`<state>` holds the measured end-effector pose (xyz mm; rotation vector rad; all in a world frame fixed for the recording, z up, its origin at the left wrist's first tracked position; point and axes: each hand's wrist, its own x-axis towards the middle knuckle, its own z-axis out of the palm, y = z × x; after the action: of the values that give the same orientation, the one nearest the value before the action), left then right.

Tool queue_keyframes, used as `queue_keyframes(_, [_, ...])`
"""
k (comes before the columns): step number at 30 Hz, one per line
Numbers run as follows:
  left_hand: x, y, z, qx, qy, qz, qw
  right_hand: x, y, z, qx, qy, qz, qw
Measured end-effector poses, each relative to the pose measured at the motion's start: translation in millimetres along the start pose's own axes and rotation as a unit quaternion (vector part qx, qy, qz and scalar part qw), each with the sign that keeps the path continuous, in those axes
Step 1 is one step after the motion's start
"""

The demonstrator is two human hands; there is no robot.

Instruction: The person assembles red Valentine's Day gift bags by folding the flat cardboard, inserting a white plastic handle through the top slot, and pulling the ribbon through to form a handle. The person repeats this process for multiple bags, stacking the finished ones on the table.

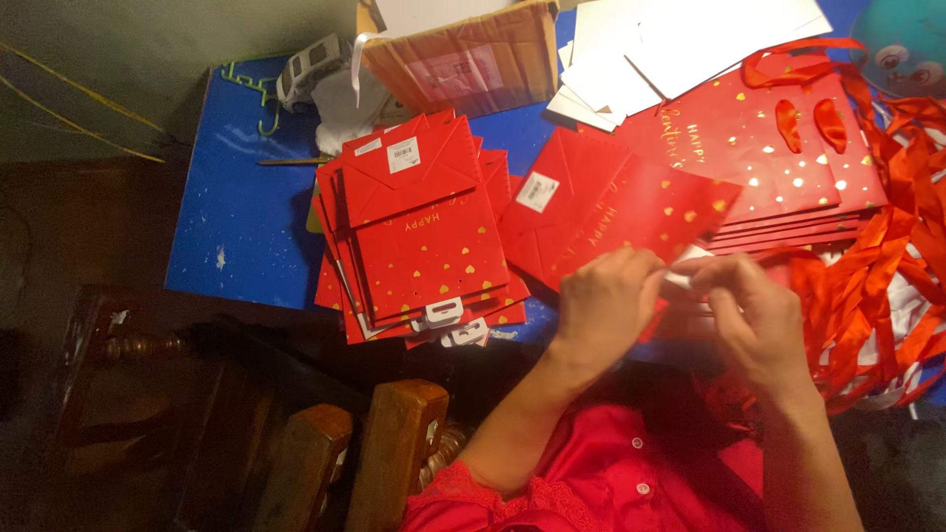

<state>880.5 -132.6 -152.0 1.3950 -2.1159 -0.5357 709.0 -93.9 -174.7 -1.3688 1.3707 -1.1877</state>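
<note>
Head view is showing a big blue table (246, 227) under red paper bags. One flat stack of red bags (424, 246) is lying at the left, with a white square label (403, 155) on top. The left hand (606, 300) and right hand (754, 310) are pinching one red bag (616, 212) near the middle. Red ribbons (877, 296) are piling at the right.

A stack of flat red paper gift bags (419, 236) lay on the blue table (236, 217), left of the red foil-dotted bag (611, 212); tangled red ribbons (877, 286) lay at its right edge.
</note>
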Motion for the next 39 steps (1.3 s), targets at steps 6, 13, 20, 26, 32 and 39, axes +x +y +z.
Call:
queue_keyframes(6, [14,26,-63,0.082,0.074,0.083,0.990,38,-50,-4,-0.334,-0.155,-0.187,0.911])
queue_keyframes(13, [55,44,-137,0.146,0.090,0.113,0.979,147,-130,37,-0.590,-0.517,-0.157,0.600])
queue_keyframes(20, [80,34,-188,0.199,0.217,0.117,0.948,163,-139,44,-0.645,-0.422,-0.205,0.604])
queue_keyframes(26, [57,51,-172,0.174,0.174,0.147,0.958,161,-132,58,-0.662,-0.352,-0.235,0.619])
queue_keyframes(32, [41,58,-168,0.176,0.139,0.181,0.957,152,-135,57,-0.668,-0.319,-0.246,0.625])
queue_keyframes(39, [57,32,-166,0.205,0.232,0.147,0.939,153,-149,70,-0.672,-0.269,-0.275,0.633])
